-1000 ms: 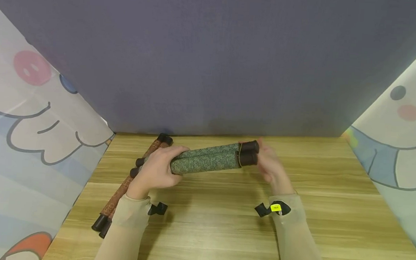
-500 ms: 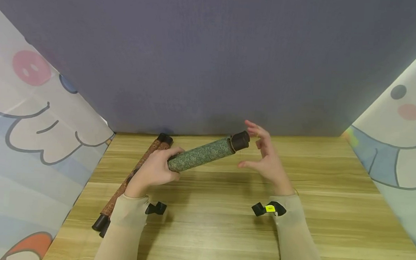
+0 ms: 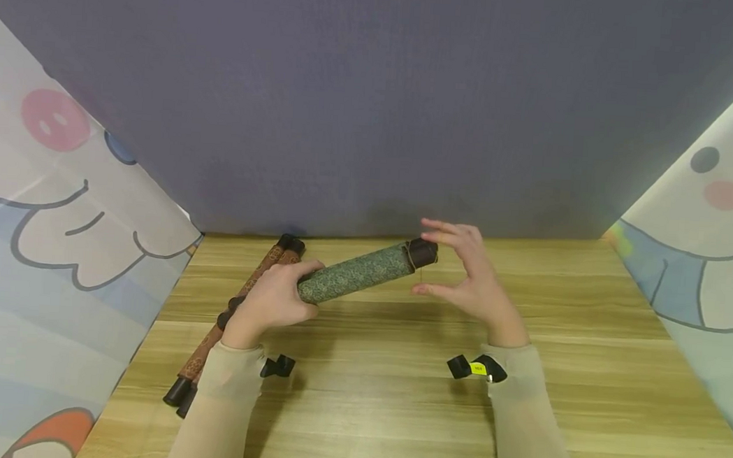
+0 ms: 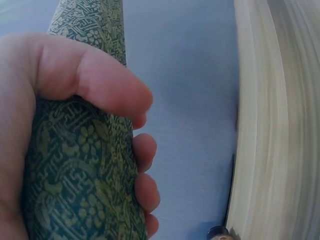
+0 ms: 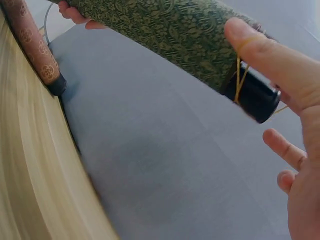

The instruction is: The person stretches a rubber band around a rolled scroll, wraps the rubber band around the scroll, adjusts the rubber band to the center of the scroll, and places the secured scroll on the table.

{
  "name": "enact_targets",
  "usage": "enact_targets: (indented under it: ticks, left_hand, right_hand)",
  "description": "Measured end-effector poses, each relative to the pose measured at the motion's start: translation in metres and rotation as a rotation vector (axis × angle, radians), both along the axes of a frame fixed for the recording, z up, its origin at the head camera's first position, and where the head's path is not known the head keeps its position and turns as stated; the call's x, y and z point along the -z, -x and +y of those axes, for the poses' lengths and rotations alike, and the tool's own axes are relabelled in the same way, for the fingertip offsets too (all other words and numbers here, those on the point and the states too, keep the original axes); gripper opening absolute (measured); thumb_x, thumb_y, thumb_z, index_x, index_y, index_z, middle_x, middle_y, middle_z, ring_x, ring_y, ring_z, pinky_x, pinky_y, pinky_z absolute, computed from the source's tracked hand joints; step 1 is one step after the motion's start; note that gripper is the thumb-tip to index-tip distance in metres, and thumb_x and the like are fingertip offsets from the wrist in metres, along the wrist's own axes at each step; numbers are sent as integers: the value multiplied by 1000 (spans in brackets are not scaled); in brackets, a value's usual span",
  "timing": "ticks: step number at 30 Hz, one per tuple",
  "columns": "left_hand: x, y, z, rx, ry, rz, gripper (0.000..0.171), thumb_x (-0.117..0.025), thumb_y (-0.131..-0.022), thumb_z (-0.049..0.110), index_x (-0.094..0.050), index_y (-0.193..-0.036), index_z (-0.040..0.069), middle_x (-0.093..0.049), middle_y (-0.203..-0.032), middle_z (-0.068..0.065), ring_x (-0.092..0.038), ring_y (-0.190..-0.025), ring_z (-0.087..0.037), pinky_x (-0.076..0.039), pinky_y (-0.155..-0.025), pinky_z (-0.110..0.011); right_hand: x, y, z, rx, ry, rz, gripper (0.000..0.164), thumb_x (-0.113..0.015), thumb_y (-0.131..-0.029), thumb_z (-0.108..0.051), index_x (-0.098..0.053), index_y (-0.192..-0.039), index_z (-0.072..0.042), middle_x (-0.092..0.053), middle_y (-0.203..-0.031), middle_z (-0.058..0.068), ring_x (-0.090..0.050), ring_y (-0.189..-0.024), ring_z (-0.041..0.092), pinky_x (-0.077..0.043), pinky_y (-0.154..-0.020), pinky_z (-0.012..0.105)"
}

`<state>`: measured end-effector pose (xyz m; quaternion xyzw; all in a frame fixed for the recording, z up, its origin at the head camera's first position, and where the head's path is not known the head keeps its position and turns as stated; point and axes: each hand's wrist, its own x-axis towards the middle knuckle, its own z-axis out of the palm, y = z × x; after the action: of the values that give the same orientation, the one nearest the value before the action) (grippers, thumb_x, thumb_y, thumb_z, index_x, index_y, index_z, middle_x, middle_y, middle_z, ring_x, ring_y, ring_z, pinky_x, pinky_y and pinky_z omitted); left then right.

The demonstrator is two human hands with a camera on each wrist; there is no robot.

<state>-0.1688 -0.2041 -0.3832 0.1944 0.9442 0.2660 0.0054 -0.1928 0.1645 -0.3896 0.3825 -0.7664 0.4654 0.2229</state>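
My left hand (image 3: 277,297) grips a green patterned scroll (image 3: 360,274), thumb over the near side and fingers curled round the far side. The scroll is held above the table, its dark capped right end tilted up. A thin yellowish rubber band (image 5: 237,82) goes round that dark end. My right hand (image 3: 478,285) is at that end with thumb and fingers spread apart. In the right wrist view the band is looped over its thumb and stretched; the thumb tip lies by the green cloth. Another strand runs behind the dark cap.
Brown patterned scrolls (image 3: 208,349) with dark ends lie slantwise on the wooden table (image 3: 367,425) at the left, partly under my left hand and arm. A grey wall panel (image 3: 374,103) rises at the table's back edge. Cartoon-print cloths flank both sides.
The scroll has turned from showing two rolls side by side to showing one, its right end raised. My right hand has spread its fingers and moved in round that end with the band.
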Motion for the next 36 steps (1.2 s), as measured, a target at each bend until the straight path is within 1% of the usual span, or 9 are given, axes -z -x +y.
enact_targets:
  ticks: [2, 7, 9, 11, 15, 19, 23, 31, 36]
  left_hand:
    - [0, -1, 1, -10, 19, 26, 67, -83, -69, 16, -73, -134, 25, -75, -102, -1, -63, -77, -18, -52, -67, -41]
    - [1, -4, 2, -33, 87, 89, 67, -83, -68, 16, -74, -133, 27, -75, -101, -1, -62, -75, -18, -51, -63, -42]
    - [1, -4, 2, -37, 116, 110, 68, -83, -67, 16, -74, -133, 27, -76, -101, 0, -61, -74, -18, -51, -62, -43]
    - [0, -4, 2, -37, 138, 128, 70, -82, -66, 15, -74, -134, 26, -76, -102, 0, -60, -73, -18, -50, -61, -43]
    - [-1, -5, 4, -32, 162, 167, 74, -81, -64, 13, -74, -137, 24, -77, -101, -1, -58, -70, -19, -50, -61, -44]
    - [-1, -5, 5, -27, 183, 206, 76, -80, -63, 14, -73, -137, 23, -77, -100, -1, -60, -70, -21, -52, -63, -46]
    - [-3, -5, 5, -26, 190, 215, 76, -80, -64, 14, -72, -140, 23, -79, -107, -2, -67, -78, -24, -56, -67, -51]
    - [-3, -6, 1, -33, 215, 257, 78, -83, -65, 18, -71, -141, 21, -79, -113, -6, -73, -91, -35, -59, -75, -59]
    - [-4, -6, 2, -27, 213, 296, 79, -82, -63, 16, -71, -141, 19, -79, -111, -8, -73, -95, -38, -60, -82, -60]
  right_hand:
    - [-2, -1, 1, 12, -47, 11, 82, -98, -76, -39, -64, -145, -10, -58, -159, 13, -44, -139, 31, -32, -115, 55]
    - [-5, -5, 1, 1, -156, 32, 70, -85, -90, -56, -68, -142, -13, -61, -157, 9, -45, -137, 37, -34, -112, 58]
    - [-5, -5, 2, -7, -185, 20, 66, -88, -89, -50, -70, -141, -15, -61, -156, 8, -46, -137, 36, -35, -112, 58]
    - [-4, -6, 3, -16, -199, 3, 63, -94, -85, -35, -71, -140, -16, -62, -155, 7, -46, -138, 33, -36, -112, 58]
    - [-3, -6, 4, -26, -210, -9, 66, -98, -78, -12, -71, -138, -17, -63, -154, 7, -49, -136, 32, -38, -111, 58]
    - [-3, -7, 5, -31, -209, -20, 65, -96, -79, -10, -71, -138, -16, -64, -153, 7, -51, -133, 29, -41, -109, 56]
    - [-4, -7, 5, -33, -196, -34, 62, -94, -80, -9, -71, -137, -17, -65, -151, 7, -52, -132, 28, -43, -107, 57]
    - [-1, -4, 5, -38, -172, -68, 61, -92, -82, -9, -72, -139, -17, -64, -153, 6, -52, -137, 26, -42, -113, 58]
    - [1, -4, 5, -51, -151, -67, 66, -94, -77, -5, -72, -139, -16, -63, -154, 7, -52, -137, 27, -41, -115, 53]
